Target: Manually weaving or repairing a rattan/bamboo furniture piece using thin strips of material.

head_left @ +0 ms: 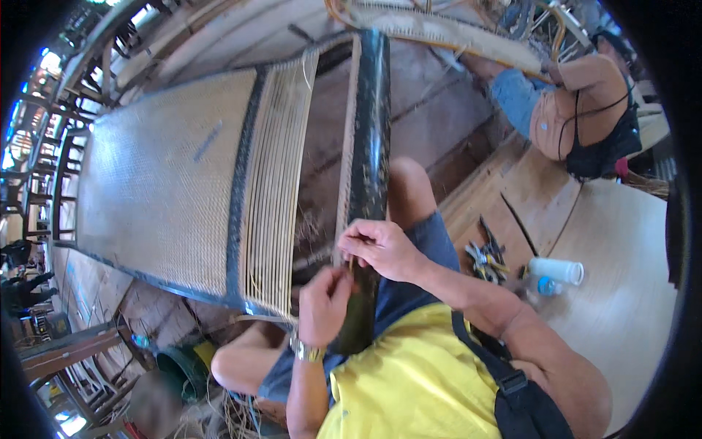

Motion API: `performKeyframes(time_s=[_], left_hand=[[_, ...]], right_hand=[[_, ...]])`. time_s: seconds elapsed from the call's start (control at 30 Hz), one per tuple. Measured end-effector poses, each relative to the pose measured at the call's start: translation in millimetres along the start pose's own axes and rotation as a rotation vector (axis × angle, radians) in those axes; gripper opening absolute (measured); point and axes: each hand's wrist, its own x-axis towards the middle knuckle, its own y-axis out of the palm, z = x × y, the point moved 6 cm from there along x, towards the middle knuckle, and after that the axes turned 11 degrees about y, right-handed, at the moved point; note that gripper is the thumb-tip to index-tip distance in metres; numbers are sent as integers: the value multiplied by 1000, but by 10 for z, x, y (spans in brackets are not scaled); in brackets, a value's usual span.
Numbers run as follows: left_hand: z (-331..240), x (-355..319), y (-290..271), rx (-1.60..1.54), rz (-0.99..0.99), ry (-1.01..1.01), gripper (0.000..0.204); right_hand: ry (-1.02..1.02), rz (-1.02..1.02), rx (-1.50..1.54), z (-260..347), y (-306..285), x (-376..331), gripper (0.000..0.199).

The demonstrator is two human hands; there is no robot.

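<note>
A long dark wooden frame with a woven cane panel (164, 172) stretches away to the left in front of me. Beside the woven part, a band of loose parallel cane strands (272, 164) runs across the frame, followed by a gap. The frame's thick dark end rail (371, 124) rests by my legs, with a row of holes or stitches along its inner edge. My right hand (385, 251) is pinched closed at this rail's edge. Just below it, my left hand (323, 307), with a watch on the wrist, is also closed. Whatever the fingertips grip is too small to make out.
Pliers and other hand tools (486, 256) lie on the boards to my right, near a white cylindrical container (557, 270) and a small blue-capped bottle (547, 286). Another person (578, 117) sits at the upper right. A green bucket (183, 369) and wooden frames (69, 351) stand at the lower left.
</note>
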Motion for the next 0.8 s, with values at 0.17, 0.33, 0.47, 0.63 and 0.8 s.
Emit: performKeyframes(time_s=[0.17,0.33,0.47,0.63,0.8], left_hand=[[90,-641,-638,254,40,-146,13],[558,-2085,-2394,624,-159,-396,11],[951,-4053,-3803,1134,-8,-893,9],[-97,-2317,-2856,460,-618,-486,39],[-16,-430,-1131,-277,-350,14,46]], right_hand=[[-135,-338,635,527,-1260,205,5],[-266,-291,887,733,-2401,307,21],[-218,-256,780,740,-2345,477,18],[-148,-122,374,866,-837,818,18],[-102,175,246,576,838,785,17]])
